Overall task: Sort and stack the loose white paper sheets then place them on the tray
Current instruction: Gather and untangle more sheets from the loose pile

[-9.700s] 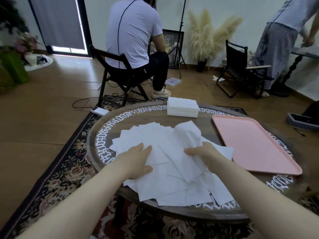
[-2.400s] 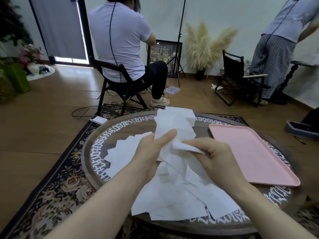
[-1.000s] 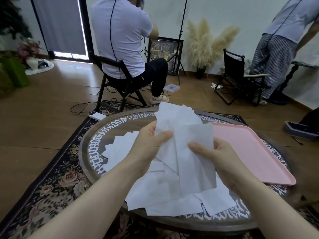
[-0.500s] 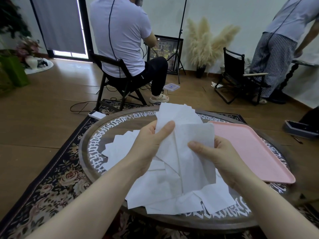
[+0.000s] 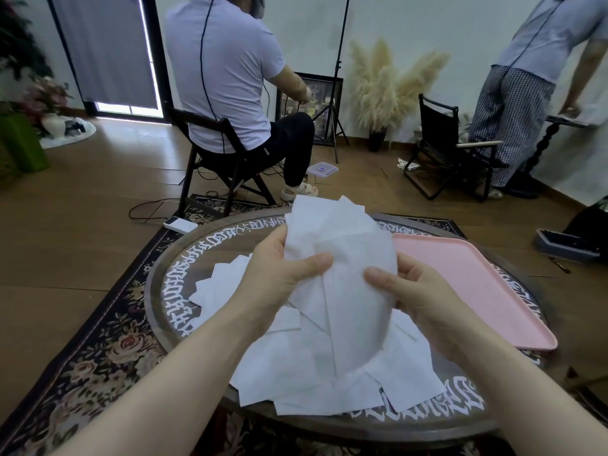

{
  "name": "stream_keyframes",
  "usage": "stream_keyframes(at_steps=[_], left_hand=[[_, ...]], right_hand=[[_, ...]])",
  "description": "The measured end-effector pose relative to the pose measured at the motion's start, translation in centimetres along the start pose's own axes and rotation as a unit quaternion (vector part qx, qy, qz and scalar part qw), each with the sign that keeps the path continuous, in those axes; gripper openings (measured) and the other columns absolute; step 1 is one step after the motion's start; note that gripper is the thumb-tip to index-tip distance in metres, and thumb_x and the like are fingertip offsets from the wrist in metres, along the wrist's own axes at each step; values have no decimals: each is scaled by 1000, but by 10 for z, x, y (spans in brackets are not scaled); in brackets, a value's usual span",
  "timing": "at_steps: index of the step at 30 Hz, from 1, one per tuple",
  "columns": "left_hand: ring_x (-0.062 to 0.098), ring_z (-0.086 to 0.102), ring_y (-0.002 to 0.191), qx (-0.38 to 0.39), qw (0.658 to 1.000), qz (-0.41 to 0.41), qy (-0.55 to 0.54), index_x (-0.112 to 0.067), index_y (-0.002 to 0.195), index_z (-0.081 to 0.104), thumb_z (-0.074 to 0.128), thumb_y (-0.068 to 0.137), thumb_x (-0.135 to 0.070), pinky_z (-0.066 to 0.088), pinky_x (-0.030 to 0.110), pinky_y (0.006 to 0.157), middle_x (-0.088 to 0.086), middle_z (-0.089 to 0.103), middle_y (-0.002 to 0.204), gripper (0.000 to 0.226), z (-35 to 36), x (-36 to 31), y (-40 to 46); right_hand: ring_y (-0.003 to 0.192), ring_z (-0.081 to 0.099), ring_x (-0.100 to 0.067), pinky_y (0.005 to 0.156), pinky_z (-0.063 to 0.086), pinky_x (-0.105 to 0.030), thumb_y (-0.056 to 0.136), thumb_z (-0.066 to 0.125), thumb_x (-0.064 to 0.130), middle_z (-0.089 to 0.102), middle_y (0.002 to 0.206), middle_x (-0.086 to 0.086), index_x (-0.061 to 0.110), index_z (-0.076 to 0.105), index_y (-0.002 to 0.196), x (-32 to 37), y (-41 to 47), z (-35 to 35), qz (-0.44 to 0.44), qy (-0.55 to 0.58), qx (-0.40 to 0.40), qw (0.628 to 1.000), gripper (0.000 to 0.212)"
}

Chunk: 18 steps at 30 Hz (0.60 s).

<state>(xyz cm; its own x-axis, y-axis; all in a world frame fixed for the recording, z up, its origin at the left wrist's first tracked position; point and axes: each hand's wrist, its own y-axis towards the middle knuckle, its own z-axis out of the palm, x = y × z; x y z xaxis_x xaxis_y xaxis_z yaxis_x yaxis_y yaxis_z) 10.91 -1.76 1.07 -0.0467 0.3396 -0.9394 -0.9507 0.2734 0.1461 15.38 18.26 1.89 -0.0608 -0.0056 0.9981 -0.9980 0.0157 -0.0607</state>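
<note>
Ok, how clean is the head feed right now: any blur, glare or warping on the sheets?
Head view: the held sheets and both hands, left hand and right hand, look sharp; the white paper is bright, with creases readable. Wide-angle warping bends the door frame and the table rim. The doorway's bottom strip glares.

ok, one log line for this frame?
phase: gathering | left hand: grips held sheets | right hand: grips held sheets | tray: no sheets

A bunch of white paper sheets (image 5: 342,291) is held up off the table, curling over, maybe four or five. More loose sheets (image 5: 329,380) lie overlapped on the table, with the pink tray (image 5: 477,284) lying flat to their right.
</note>
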Motion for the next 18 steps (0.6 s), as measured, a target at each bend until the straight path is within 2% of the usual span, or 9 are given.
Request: stream_keyframes(at_steps=[2,4,6,8,10,12,14,18], left_hand=[[24,72,97,-26,1000,16,2,-13,113,63,76,72,-1,59,34,75,6,75,107,45,0,0,0],[23,72,96,-67,997,40,12,-15,110,65,75,76,2,58,37,80,4,76,105,39,-1,2,1],[21,72,95,-95,993,57,26,-18,105,66,73,81,2,58,38,82,1,76,102,32,-3,3,2],[17,72,93,-107,992,62,30,-21,102,67,69,86,-2,58,36,81,-2,77,100,26,-3,4,3],[14,72,91,-111,992,63,18,-23,102,67,66,89,-3,58,30,78,-5,77,98,23,-3,4,3],[13,72,90,-123,990,62,10,-23,102,66,63,91,-3,58,29,76,-5,77,97,23,-2,3,4],[14,72,90,-134,989,58,-4,-23,103,65,62,92,-3,57,34,79,-5,76,98,22,-2,3,4],[14,72,91,-121,991,41,-27,-23,105,64,61,93,-4,57,36,75,-6,76,100,23,-3,-1,4]], right_hand=[[97,73,-26,85,57,-37,63,80,30,76,106,-8,9,69,114,0,-3,0,26,6,16,1000,55],[88,74,-24,73,60,-30,67,79,30,77,98,-9,9,74,102,0,-6,0,47,-33,32,998,42],[82,75,-21,66,59,-25,80,73,26,77,93,-9,8,77,93,-1,-9,2,44,-78,38,995,23],[84,74,-22,71,58,-25,93,62,22,77,92,-10,4,76,92,-3,-10,3,12,-104,13,994,23],[82,73,-21,70,56,-23,97,57,20,77,91,-10,5,77,89,-4,-10,5,-19,-106,-16,994,27],[74,72,-19,66,56,-25,97,58,19,77,86,-9,10,78,81,-3,-9,6,-27,-67,-48,996,28],[71,71,-19,65,57,-28,95,59,19,77,85,-9,11,77,79,-3,-6,4,-23,-16,-82,996,26],[73,73,-17,62,60,-26,87,63,22,77,91,-9,9,73,95,-1,-2,-1,4,101,-89,991,18]])
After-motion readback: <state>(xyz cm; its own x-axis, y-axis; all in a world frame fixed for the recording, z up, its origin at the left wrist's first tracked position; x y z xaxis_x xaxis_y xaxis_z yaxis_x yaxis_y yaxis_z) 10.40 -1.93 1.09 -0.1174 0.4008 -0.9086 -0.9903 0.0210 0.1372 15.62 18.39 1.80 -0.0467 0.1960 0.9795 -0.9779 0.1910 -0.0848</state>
